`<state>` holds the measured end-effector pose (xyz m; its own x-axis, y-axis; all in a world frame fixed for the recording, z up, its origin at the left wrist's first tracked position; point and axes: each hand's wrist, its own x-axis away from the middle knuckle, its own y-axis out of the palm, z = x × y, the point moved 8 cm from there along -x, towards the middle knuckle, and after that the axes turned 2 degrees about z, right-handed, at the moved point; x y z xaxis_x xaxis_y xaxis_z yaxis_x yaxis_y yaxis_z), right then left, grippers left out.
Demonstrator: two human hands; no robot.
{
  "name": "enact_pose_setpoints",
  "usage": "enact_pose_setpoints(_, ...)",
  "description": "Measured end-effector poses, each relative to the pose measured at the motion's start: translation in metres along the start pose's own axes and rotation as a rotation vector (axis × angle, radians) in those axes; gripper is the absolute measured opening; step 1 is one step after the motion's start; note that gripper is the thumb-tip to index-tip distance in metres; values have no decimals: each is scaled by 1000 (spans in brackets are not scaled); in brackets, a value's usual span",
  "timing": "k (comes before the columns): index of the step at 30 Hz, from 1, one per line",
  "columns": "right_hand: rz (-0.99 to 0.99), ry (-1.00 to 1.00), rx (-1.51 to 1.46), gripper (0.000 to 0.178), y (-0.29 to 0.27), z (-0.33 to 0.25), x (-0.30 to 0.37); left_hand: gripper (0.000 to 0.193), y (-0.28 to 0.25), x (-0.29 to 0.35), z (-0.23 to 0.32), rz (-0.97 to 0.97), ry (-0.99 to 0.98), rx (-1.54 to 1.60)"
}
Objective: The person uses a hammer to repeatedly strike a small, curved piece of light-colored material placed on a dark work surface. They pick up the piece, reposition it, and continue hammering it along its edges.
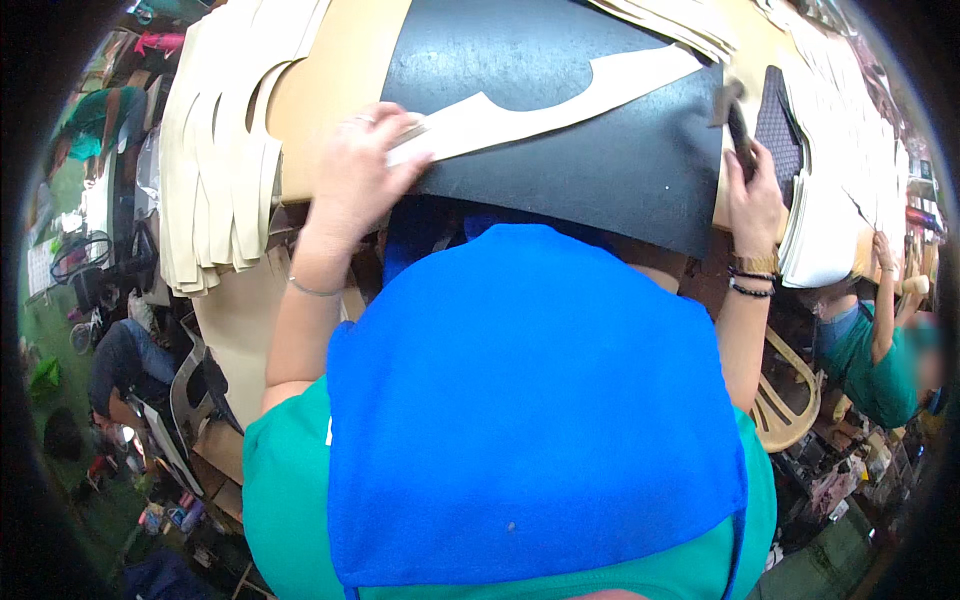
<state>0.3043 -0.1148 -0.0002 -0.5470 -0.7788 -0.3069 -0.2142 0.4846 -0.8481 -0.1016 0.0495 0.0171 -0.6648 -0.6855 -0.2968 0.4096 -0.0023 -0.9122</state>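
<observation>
A long cream cut-out piece (520,124) with a curved notch in its far edge lies slantwise on a black mat (590,185). My left hand (360,170) pinches its left end between thumb and fingers, at the mat's left side. To the right, my right hand (756,205) is wrapped round the dark handle of a hammer (740,130). The hammer's head is raised beyond my fingers, beside the mat's right edge and near the piece's right tip, and it looks slightly blurred.
Overlapping stacks of cream cut pieces (215,170) lie on the table's left, with more (835,150) at the right by a dark textured sheet (778,135). A co-worker in green (880,370) is at far right. A beige plastic chair (788,395) stands at lower right.
</observation>
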Motion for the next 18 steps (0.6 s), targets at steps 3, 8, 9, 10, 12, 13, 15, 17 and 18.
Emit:
enact_pose_setpoints(3,24,22,169,37,-18,53,2,31,19,-14,36,76,107,91)
enact_pose_setpoints(8,141,-215,-527,26,-63,-52,9,22,39,-41,32,10,9,10)
enact_pose_setpoints(9,151,-287,-772,25,-79,-81,14,20,32,-44,22,77,-97,120)
enact_pose_setpoints(10,265,-477,-840,21,-110,-128,23,22,26,-51,14,66,-209,194)
enact_pose_setpoints(12,357,-712,-1097,17,-161,-196,43,21,22,-69,7,213,-203,671)
enact_pose_setpoints(13,396,-838,-1247,15,-181,-218,53,21,28,-71,2,205,-312,985)
enact_pose_setpoints(15,367,-981,-1503,13,-198,-225,71,29,34,-66,2,109,-469,1374)
enact_pose_setpoints(17,252,-985,-1678,11,-203,-221,81,37,43,-64,17,153,-528,1575)
enact_pose_setpoints(18,184,-997,-1789,10,-202,-215,87,40,47,-55,21,221,-541,1621)
